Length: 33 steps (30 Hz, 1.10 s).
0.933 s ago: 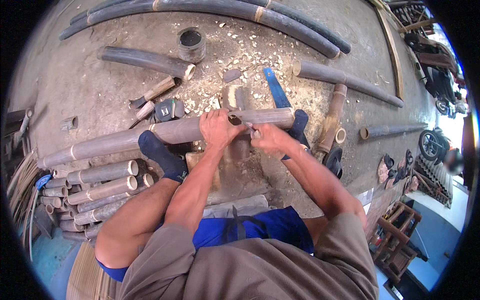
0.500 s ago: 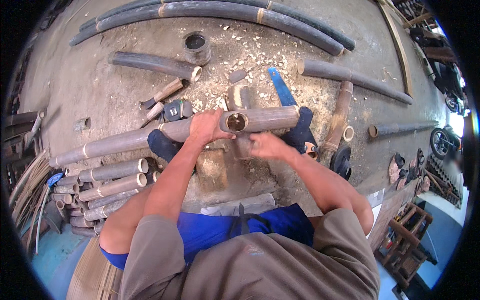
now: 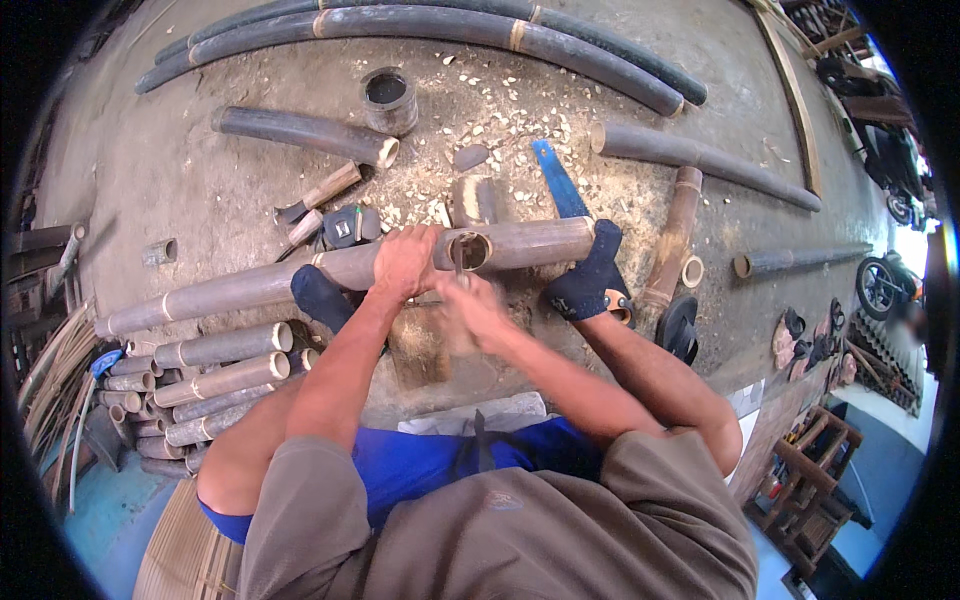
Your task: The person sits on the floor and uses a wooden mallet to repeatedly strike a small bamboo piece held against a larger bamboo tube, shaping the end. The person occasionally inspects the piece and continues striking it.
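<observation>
Floor (image 3: 270, 75) spreads beyond left hand (image 3: 406, 262) and right hand (image 3: 472, 311). Long poles (image 3: 420, 20) lie well past both hands. Pole (image 3: 545, 243) runs crosswise under left hand, out to either side of it. Log (image 3: 475, 200) shows just past pole, beyond right hand. Stack of tubes (image 3: 225, 350) sits left of left hand, well apart. Saw (image 3: 562, 185) is beyond and right of right hand; can (image 3: 389, 100) is farther off, beyond left hand. Socked feet (image 3: 590, 275) are at pole, one each side of the hands.

Left hand is clamped over pole just left of hole (image 3: 480, 252). Right hand is fisted round tool (image 3: 460, 262), which stands at hole's left side. Chips (image 3: 500, 100) scatter beyond both hands.

Change: right hand now sits near-left of hole, close to left hand, instead of off to the right and clear of it. Probably means tool is now on the left part of the rim, left hand steadying.

Unclear: right hand blurred, tool's handle hidden in fist, tip not readable. Can't tell if the hands touch. Log partly covered by pole; long poles cut off at upper edge.
</observation>
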Available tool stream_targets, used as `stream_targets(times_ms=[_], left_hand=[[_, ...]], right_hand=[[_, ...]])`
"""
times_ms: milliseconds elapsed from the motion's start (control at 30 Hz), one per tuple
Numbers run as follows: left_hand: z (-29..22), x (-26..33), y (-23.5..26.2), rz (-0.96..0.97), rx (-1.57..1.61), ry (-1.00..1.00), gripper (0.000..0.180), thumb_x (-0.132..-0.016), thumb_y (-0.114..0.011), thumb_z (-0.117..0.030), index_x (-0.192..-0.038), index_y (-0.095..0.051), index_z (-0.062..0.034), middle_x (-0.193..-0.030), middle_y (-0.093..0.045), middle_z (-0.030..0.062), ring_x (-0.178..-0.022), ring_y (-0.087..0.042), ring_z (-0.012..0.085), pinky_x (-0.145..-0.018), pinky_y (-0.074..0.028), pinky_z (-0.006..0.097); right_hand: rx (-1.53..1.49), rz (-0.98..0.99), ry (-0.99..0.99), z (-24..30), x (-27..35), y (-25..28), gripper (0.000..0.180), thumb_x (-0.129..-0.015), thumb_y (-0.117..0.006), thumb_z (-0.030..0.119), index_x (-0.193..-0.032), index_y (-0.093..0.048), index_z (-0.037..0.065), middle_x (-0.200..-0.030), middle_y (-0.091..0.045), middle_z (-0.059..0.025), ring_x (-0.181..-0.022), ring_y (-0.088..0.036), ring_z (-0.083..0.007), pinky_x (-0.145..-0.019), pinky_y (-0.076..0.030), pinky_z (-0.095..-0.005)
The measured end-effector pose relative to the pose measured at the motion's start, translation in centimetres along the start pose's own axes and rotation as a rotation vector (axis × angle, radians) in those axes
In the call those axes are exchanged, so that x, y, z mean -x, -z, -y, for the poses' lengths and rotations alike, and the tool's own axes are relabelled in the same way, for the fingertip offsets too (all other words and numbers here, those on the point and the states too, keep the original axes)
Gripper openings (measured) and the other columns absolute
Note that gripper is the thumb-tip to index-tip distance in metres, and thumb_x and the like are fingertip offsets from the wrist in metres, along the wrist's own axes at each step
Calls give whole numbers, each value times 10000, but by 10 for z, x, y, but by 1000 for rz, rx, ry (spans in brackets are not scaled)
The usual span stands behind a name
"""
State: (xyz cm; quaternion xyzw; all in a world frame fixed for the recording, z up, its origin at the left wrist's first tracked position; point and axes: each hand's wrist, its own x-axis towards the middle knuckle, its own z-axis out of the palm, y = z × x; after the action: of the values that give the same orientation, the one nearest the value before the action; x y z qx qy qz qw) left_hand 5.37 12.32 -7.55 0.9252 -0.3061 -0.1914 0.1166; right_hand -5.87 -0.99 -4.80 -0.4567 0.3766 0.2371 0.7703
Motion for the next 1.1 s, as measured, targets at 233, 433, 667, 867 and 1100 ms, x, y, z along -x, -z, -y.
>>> stream_targets(times_ms=[233,433,667,867,1100], left_hand=[[1,8,0,-48,35,-127,875,-810,-767,-648,-1443,-565,-78,-1358,-655,119,-1274,-604,305,-1083,-449,453],[11,11,-21,-183,106,-132,726,-901,-690,-613,-1402,-619,-92,-1368,-666,120,-1252,-617,293,-1052,-460,435],[-12,7,-8,-195,332,72,438,-871,-776,-396,-1228,-764,-143,-1210,-759,107,-1115,-702,314,-974,-520,431],[2,7,7,-140,363,-42,525,-821,-792,-291,-1320,-721,-143,-1278,-740,117,-1143,-707,326,-988,-537,432],[17,5,-16,-323,503,-83,432,-832,-791,-398,-1175,-776,-137,-1137,-782,112,-1067,-731,337,-946,-554,457]], right_hand=[[995,86,236,19,19,36,435,-899,-698,353,-1077,-647,-41,-929,-704,-294,-885,-696,-461,-818,-528,-543],[379,-61,105,-1,15,-16,257,-998,-665,276,-1053,-635,26,-731,-615,-56,-594,-601,-161,-506,-493,-355],[-716,-50,50,24,-41,-65,189,-996,-694,258,-994,-635,78,-909,-625,-28,-804,-629,-180,-676,-543,-354],[100,10,43,8,-3,-20,202,-1003,-680,245,-1058,-624,58,-818,-609,-28,-674,-619,-172,-577,-556,-374],[-166,-68,22,20,-1,-50,205,-1001,-676,239,-1030,-607,48,-769,-586,-49,-623,-605,-184,-565,-549,-356]])
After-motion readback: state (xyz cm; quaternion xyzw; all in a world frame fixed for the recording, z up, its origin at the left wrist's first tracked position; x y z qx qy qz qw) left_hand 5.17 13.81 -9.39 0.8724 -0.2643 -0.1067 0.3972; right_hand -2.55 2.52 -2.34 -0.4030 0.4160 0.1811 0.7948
